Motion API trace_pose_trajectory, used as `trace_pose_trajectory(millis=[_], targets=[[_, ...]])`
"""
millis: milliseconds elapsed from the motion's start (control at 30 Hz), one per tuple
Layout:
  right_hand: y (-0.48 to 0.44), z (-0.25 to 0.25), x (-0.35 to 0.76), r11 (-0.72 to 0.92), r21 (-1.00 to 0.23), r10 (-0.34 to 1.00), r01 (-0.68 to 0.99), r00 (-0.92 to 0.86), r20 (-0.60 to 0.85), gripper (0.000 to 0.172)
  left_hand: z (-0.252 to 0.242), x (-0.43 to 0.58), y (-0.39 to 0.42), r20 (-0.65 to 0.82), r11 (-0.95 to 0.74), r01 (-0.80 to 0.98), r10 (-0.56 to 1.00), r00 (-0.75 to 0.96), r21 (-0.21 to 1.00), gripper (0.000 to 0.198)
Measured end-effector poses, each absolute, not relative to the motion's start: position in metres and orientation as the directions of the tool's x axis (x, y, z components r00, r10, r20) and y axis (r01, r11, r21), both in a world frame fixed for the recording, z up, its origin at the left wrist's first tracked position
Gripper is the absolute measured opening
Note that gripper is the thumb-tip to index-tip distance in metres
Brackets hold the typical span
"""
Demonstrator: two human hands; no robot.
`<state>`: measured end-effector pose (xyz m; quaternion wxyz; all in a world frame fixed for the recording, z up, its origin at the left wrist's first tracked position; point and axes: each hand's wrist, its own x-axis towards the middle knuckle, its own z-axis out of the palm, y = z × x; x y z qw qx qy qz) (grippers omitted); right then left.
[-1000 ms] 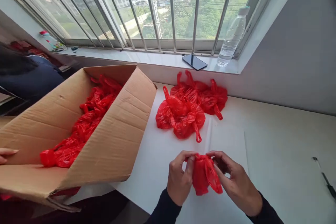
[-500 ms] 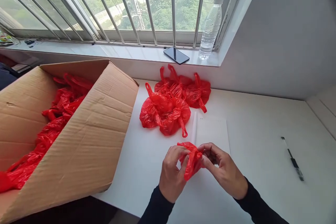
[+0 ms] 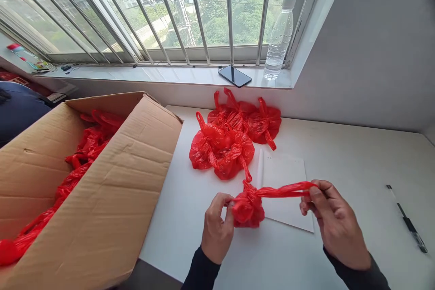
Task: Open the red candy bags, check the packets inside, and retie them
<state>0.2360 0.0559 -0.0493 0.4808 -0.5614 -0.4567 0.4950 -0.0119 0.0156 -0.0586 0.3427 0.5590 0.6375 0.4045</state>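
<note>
A small red plastic bag [image 3: 249,207] hangs between both hands just above the white table [image 3: 340,154]. My left hand [image 3: 216,231] pinches the bunched body of the bag at its left side. My right hand [image 3: 335,222] is closed on the bag's stretched handle, drawn out taut to the right. Behind them lies a pile of tied red bags [image 3: 234,138]. A sheet of white paper [image 3: 285,186] lies under the held bag.
An open cardboard box [image 3: 102,199] with several red bags inside [image 3: 84,149] stands at the left. A pen [image 3: 406,219] lies at the right. A phone [image 3: 234,76] and a water bottle [image 3: 279,41] rest on the windowsill. A person in dark clothing [image 3: 16,108] is at far left.
My right hand has pulled the bag's handle out to the right, stretching it taut. My left hand keeps the bunched bag. The view has shifted slightly.
</note>
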Motion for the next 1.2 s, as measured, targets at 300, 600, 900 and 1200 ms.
trace_pose_trajectory(millis=[300,600,900,1200], targets=[[0.047,0.0,0.196,0.144,-0.982,0.85,0.122,-0.524,0.06,0.029,-0.06,-0.019,0.009,0.002,0.029,0.431,0.997,-0.071,0.902,0.019],[0.059,-0.06,0.2,0.26,-0.859,0.878,0.442,-0.477,0.021,0.03,-0.059,-0.016,0.012,-0.065,0.066,0.242,0.998,-0.013,0.968,0.018],[0.056,-0.062,0.209,-0.026,-0.935,0.983,0.353,-0.163,-0.089,0.021,-0.066,-0.035,0.01,-0.126,0.185,0.222,0.959,-0.255,0.957,0.031],[0.051,-0.055,0.202,-0.102,-0.952,0.954,0.288,-0.244,-0.176,0.023,-0.051,-0.017,0.013,0.183,-0.159,0.509,0.983,0.002,0.846,0.039]])
